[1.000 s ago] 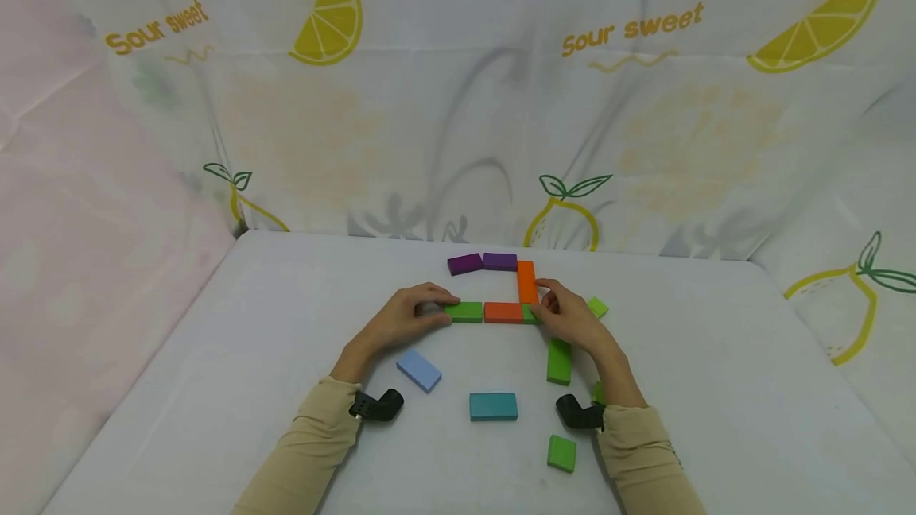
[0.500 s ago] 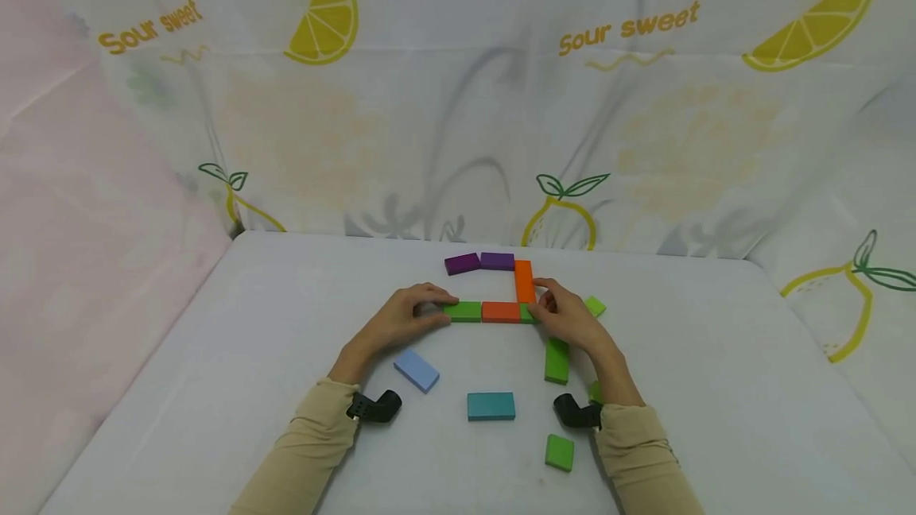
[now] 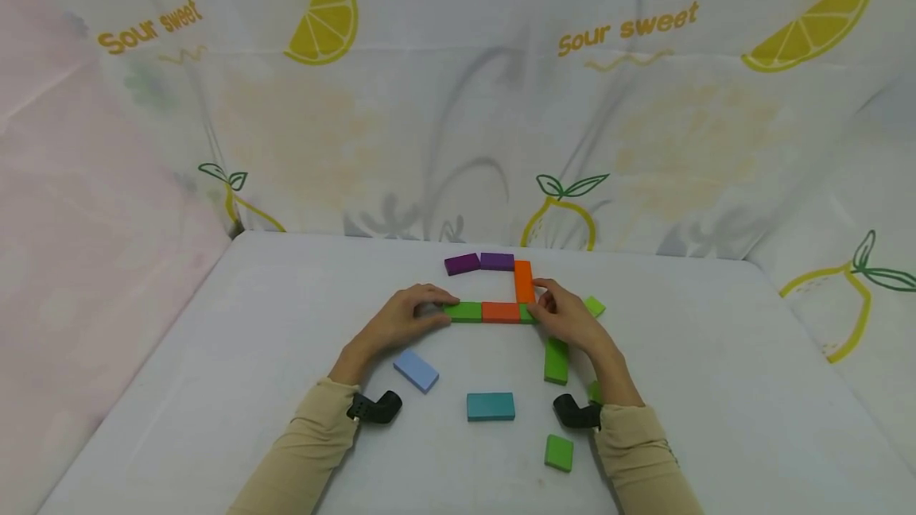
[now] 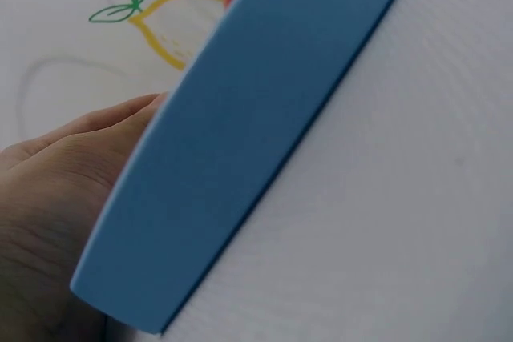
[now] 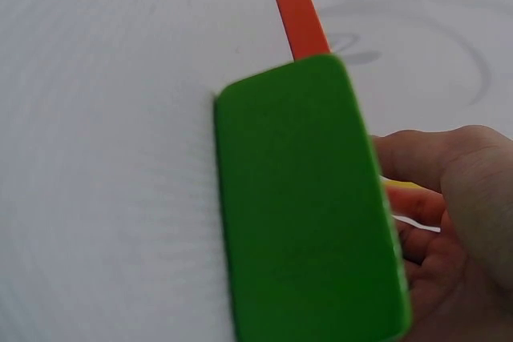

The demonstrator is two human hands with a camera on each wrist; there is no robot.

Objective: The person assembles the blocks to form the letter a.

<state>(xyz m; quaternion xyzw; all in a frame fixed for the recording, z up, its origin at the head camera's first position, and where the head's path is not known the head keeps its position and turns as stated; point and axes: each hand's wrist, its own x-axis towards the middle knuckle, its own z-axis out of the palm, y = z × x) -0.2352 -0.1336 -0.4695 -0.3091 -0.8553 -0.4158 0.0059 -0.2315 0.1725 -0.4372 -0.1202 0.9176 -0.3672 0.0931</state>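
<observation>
In the head view a green block [image 3: 464,312], a red-orange block [image 3: 500,313] and another green block [image 3: 525,314] lie end to end in a row. My left hand [image 3: 403,316] pinches the left end of the row, finger at the far side, thumb at the near side. At the right end, my right hand [image 3: 568,316] holds the second green block, most of it hidden behind the fingers. Its index finger is right at the orange block [image 3: 524,282], which runs back from the row. Beyond, a violet block [image 3: 497,261] and a dark purple block [image 3: 462,264] continue from there.
Loose on the white table [image 3: 286,276] lie a light blue block [image 3: 417,371], a teal block [image 3: 490,407], a green block [image 3: 556,362] and a square green block [image 3: 559,452]. A lime block [image 3: 595,307] is beyond the right wrist; another green piece [image 3: 595,392] is partly hidden.
The narrow gap between the left green block and the red-orange block has closed. Both hands stay nearly where they were; the whole view has shifted slightly.
</observation>
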